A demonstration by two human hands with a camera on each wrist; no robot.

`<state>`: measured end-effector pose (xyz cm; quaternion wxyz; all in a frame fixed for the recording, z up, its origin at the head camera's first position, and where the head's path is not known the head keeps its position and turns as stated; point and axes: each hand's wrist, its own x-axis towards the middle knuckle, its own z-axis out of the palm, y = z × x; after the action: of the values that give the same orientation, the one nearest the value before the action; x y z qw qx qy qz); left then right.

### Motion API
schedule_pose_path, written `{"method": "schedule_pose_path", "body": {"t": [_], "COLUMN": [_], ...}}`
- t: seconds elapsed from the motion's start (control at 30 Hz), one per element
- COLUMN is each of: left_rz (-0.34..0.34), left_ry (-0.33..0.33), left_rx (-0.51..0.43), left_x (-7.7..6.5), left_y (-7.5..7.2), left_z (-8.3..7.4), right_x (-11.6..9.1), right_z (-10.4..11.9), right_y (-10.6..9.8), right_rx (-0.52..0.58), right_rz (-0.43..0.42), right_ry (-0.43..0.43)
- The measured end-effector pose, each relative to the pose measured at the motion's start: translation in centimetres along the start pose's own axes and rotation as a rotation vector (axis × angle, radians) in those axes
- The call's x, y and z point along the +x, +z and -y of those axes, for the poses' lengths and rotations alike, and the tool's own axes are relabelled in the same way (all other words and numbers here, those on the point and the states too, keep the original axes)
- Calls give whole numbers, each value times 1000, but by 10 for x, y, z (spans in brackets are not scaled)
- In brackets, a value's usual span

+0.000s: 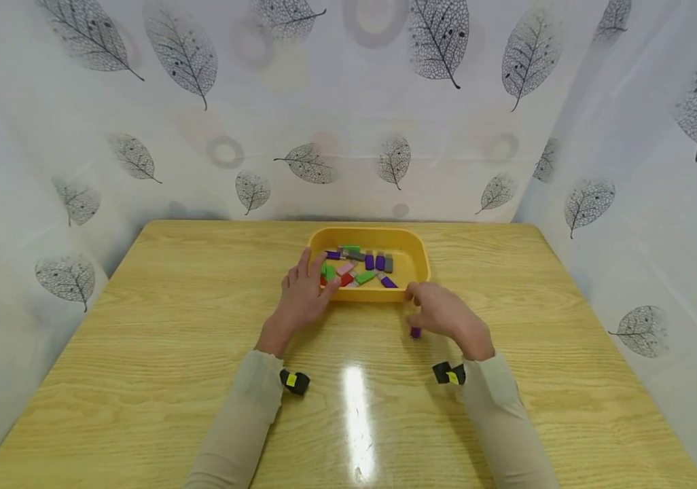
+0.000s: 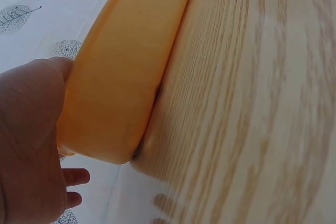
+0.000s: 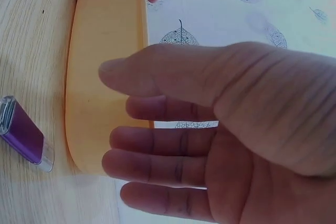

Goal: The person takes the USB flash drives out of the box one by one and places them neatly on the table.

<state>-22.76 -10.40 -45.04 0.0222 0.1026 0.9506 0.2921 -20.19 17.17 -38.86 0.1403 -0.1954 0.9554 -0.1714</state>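
A yellow plastic tray holds several USB flash drives in purple, green, red, pink and grey. At its front left corner lies my left hand, fingers spread, some reaching over the rim and others outside it. The left wrist view shows the thumb of that hand at the tray's rim. My right hand is beside the front right corner, with thumb and fingers apart and nothing between them. Just below it, a purple flash drive with a clear cap end lies on the table, partly hidden by the hand in the head view.
The tray stands near the back edge of a wooden table. Behind and on both sides hangs a white curtain printed with dark leaves. A small black wrist camera sits at the left sleeve, another at the right.
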Motion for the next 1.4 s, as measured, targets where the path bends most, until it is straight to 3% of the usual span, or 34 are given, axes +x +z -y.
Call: {"method": "schedule_pose_path", "body": {"t": [0.57, 1.4], "left_rz": [-9, -18], "left_ry": [5, 6], "left_rx": [2, 2], "left_x": [0, -1], "left_y": [0, 3], "left_z": [-1, 1], "right_x": [7, 9], "right_z": [-6, -8], "right_y": [4, 7], "right_rx": [24, 48], "right_rz": [-202, -195], "right_ry": [-41, -32]}}
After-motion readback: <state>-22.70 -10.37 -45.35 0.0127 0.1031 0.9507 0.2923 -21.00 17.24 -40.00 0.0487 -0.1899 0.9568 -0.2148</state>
